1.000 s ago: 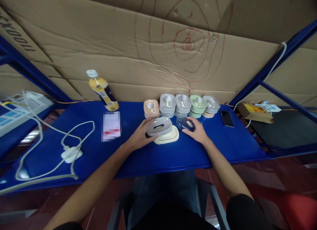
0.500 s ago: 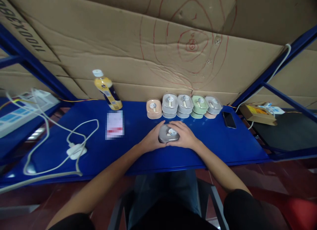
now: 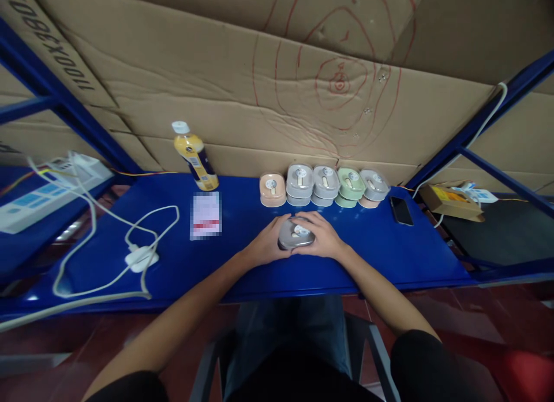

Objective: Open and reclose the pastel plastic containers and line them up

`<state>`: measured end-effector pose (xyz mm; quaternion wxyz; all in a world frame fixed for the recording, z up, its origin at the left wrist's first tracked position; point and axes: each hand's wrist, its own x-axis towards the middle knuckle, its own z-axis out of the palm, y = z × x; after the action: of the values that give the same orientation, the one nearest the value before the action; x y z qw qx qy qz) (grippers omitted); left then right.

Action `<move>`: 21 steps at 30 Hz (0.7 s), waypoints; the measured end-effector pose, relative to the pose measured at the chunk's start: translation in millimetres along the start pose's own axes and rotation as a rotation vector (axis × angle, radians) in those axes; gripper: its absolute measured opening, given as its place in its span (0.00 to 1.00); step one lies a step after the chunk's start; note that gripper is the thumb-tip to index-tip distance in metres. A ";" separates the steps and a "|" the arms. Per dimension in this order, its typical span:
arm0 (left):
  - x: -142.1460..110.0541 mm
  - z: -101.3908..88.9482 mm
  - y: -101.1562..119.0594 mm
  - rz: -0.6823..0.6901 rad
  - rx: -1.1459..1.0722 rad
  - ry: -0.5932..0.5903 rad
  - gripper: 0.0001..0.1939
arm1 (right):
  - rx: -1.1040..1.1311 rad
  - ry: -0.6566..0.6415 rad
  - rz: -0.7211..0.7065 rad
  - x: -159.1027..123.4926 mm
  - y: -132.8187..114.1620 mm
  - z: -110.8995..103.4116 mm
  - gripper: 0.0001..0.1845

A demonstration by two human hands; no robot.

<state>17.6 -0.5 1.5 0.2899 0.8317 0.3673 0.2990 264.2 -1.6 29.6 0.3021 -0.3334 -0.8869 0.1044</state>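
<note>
Room for me on the table [image 3: 389,255] just left and front-right of the box row [image 3: 326,181], gray box [image 3: 295,235] blocking its near side, cardboard wall [image 3: 173,84] barring me behind, phone [image 3: 402,211] just right, bottle [image 3: 198,164] farther left

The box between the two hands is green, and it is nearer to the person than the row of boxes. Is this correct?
Not quite: the head view shows that the box between the left hand and right hand is grey. It is indeed nearer than the row of boxes.
</note>
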 end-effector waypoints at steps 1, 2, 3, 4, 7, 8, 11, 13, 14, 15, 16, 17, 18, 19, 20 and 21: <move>-0.4 0.3 -0.3 -0.013 0.004 0.001 0.55 | 0.009 0.001 0.000 0.0 0.1 0.0 0.48; -0.5 0.7 -0.7 -0.023 0.005 0.002 0.55 | 0.015 -0.002 0.005 0.1 0.1 -0.2 0.48; -0.5 1.2 -1.2 -0.030 0.004 0.003 0.56 | 0.019 -0.006 0.013 0.3 0.2 -0.5 0.48; -0.4 1.6 -1.6 -0.033 0.003 0.003 0.56 | 0.022 -0.009 0.022 0.5 0.2 -0.8 0.48; -0.1 2.1 -2.1 -0.031 -0.002 0.014 0.56 | 0.033 -0.007 0.038 0.7 0.5 -0.7 0.48; -0.1 2.0 -1.9 -0.031 -0.003 0.017 0.56 | 0.037 -0.002 0.039 0.7 0.7 -0.5 0.48; -0.8 1.6 -0.8 -0.043 -0.007 0.021 0.56 | 0.063 0.015 0.035 0.3 1.8 -0.3 0.48; -1.5 1.3 -0.1 -0.051 -0.007 0.018 0.56 | 0.086 0.025 0.029 0.2 3.0 -0.5 0.48; -1.8 1.2 0.1 -0.053 -0.007 0.017 0.55 | 0.092 0.025 0.029 0.2 3.5 -0.6 0.48; -1.8 1.0 0.3 -0.054 -0.008 0.016 0.55 | 0.092 0.022 0.031 0.2 4.0 -0.7 0.48; -1.5 0.7 0.5 -0.052 -0.008 0.015 0.55 | 0.086 0.016 0.035 0.1 4.3 -0.6 0.48; -1.1 0.3 0.9 -0.049 -0.007 0.015 0.55 | 0.075 0.007 0.041 0.0 4.4 -0.5 0.49; -0.5 -0.2 1.6 -0.044 -0.006 0.014 0.54 | 0.062 0.000 0.046 -0.2 4.2 -0.2 0.49; -0.1 -0.9 2.5 -0.035 -0.003 0.011 0.53 | 0.046 -0.006 0.050 -0.6 3.7 0.1 0.49; 0.0 -1.8 3.8 -0.024 0.002 0.008 0.52 | 0.027 -0.011 0.054 -1.1 2.7 0.5 0.49; -0.8 -2.6 5.4 -0.012 0.010 0.007 0.51 | 0.003 -0.018 0.059 -1.9 1.4 1.0 0.49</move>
<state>17.7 -3.5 6.8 0.2865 0.8298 0.3747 0.2983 265.4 -1.7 27.4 0.2917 -0.3578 -0.8792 0.1177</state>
